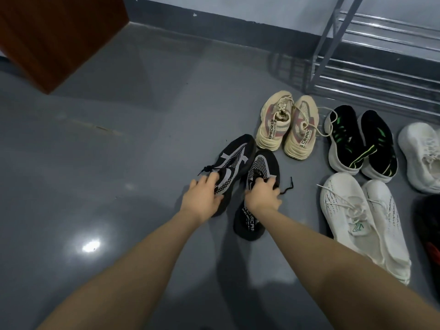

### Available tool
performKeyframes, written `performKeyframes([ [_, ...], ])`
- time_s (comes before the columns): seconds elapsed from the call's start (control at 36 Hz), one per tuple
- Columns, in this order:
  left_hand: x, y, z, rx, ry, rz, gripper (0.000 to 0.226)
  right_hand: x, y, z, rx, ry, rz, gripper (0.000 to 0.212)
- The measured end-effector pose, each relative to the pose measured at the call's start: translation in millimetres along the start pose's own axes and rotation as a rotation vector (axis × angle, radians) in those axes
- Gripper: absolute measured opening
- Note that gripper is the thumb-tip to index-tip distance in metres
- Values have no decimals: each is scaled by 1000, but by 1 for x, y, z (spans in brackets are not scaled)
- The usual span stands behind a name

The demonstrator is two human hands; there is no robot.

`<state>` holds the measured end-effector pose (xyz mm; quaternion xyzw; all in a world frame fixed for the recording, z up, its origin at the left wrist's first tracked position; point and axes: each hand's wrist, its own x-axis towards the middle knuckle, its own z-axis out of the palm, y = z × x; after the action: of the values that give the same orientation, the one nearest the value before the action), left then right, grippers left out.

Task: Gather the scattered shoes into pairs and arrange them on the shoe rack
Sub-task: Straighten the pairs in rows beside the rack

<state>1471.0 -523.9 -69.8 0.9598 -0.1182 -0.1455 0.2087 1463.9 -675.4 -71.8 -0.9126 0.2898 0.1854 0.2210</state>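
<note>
both hands are curled on black shoes on the floor (119, 139): left hand (202, 196) on the left shoe (231, 160), right hand (263, 195) on the right shoe (259, 167). open floor lies leftward; beige pair (288, 126) just beyond, rack (381, 67) behind, shelves bare.

Dim, bluish light; overhead glare on the glossy floor (90, 246); wide-angle bending at edges.
</note>
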Motion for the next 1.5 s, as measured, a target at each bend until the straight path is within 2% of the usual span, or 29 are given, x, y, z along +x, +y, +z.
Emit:
performKeyframes([
  [0.08, 8, 4, -14, 94, -177, 67, 68, -5, 2, 3, 25, 53, -23, 23],
  [0.14, 10, 8, -20, 195, -269, 108, 73, -5, 7, 4, 16, 100, -49, 21],
  [0.19, 8, 13, -21, 331, -279, 160, 67, -6, 13, 3, -13, 136, -88, 18],
  [0.28, 8, 20, -17, 601, -220, 303, 44, -7, 20, 0, -80, 160, -141, 16],
  [0.36, 8, 28, -18, 723, -231, 425, 31, -9, 26, -4, -144, 178, -157, 18],
  [0.58, 7, 76, -21, 627, -231, 616, 24, -12, 55, -19, -148, 213, -46, 25],
  [0.72, 7, 112, -9, 468, -221, 529, 23, -11, 80, -34, -139, 246, 16, 24],
  [0.86, 2, 120, 12, 449, -223, 484, 36, -8, 95, -39, -156, 237, -29, 24],
  [1.0, -6, 111, 31, 590, -143, 541, 51, -6, 104, -33, -154, 246, -52, 20],
  [1.11, -4, 105, 39, 482, -99, 457, 64, -6, 105, -29, -141, 261, -50, 21],
  [1.25, 5, 99, 34, 551, -203, 504, 85, -6, 105, -30, -167, 267, -49, 22],
  [1.5, 9, 103, 19, 707, -318, 722, 42, -4, 102, -34, -230, 294, -35, 27],
])
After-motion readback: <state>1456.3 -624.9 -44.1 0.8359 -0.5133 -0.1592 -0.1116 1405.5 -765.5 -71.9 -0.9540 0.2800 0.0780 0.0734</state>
